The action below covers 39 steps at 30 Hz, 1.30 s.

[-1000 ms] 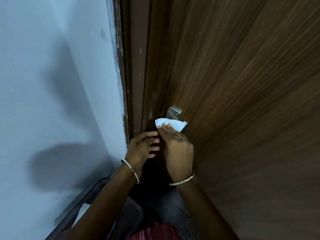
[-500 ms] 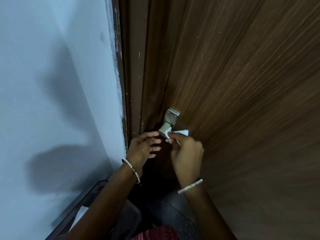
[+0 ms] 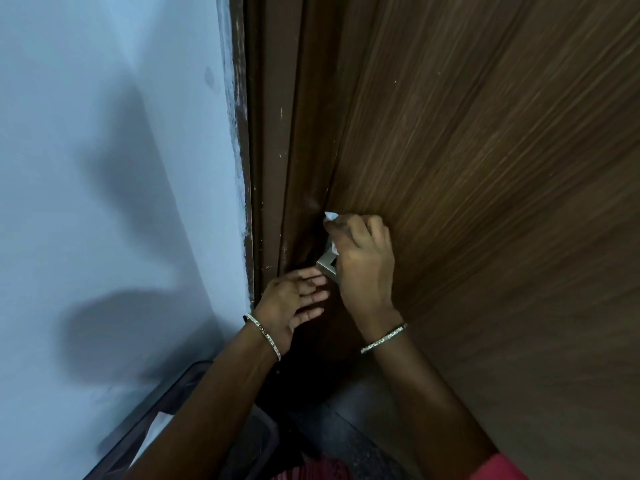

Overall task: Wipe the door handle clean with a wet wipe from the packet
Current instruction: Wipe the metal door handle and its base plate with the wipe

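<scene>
A silver metal door handle [image 3: 327, 265] sticks out from the brown wooden door [image 3: 485, 168] near its left edge. My right hand [image 3: 363, 261] covers the upper part of the handle and holds a white wet wipe [image 3: 330, 216] against it; only corners of the wipe peek out above and beside my fingers. My left hand [image 3: 294, 303] hovers just below and left of the handle with fingers straight, palm turned toward the door edge, holding nothing. The wipe packet is not in view.
A pale blue wall [image 3: 104, 202] fills the left side, meeting the dark door frame [image 3: 266, 168]. A dark piece of furniture [image 3: 180, 403] with something white on it stands low at the left. Dark floor [image 3: 346, 427] lies below.
My right hand has moved up along the handle with the wipe, from its lower end to its upper part. The left hand has stayed almost still below it.
</scene>
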### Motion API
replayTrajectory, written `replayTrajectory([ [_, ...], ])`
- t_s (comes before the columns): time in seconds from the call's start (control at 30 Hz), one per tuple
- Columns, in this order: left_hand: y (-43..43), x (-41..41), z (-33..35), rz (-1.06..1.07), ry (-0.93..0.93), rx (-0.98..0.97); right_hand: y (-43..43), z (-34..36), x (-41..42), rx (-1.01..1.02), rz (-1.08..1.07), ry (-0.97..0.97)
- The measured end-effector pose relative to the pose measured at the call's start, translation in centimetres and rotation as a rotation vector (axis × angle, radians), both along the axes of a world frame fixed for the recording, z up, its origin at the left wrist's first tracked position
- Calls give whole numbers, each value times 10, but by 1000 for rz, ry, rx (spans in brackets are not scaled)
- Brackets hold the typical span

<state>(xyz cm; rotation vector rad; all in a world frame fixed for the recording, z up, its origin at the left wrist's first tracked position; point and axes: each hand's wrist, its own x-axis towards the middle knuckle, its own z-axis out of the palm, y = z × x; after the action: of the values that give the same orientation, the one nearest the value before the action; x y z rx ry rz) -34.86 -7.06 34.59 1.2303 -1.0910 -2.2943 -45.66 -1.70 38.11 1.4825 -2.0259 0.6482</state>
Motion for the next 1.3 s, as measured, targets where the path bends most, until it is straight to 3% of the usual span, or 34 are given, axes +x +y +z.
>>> replayTrajectory([
  [0.23, -1, -2, 0, 20, 18, 37, 5, -10, -8, 292, 66, 287],
  [0.43, -2, -2, 0, -19, 31, 37, 10, -5, 14, 509, -45, -27],
  [0.53, -3, -1, 2, -28, 41, 50, 21, -4, 14, 497, -103, -161],
  [0.77, -2, -6, 4, -28, 96, 101, 16, 4, 16, 289, -55, -171],
  [0.97, -1, -6, 4, -20, 147, 158, -1, -8, 11, 483, -49, -175],
  [1.3, -1, -6, 2, 29, 144, 225, 32, -11, -4, 187, -179, -460],
])
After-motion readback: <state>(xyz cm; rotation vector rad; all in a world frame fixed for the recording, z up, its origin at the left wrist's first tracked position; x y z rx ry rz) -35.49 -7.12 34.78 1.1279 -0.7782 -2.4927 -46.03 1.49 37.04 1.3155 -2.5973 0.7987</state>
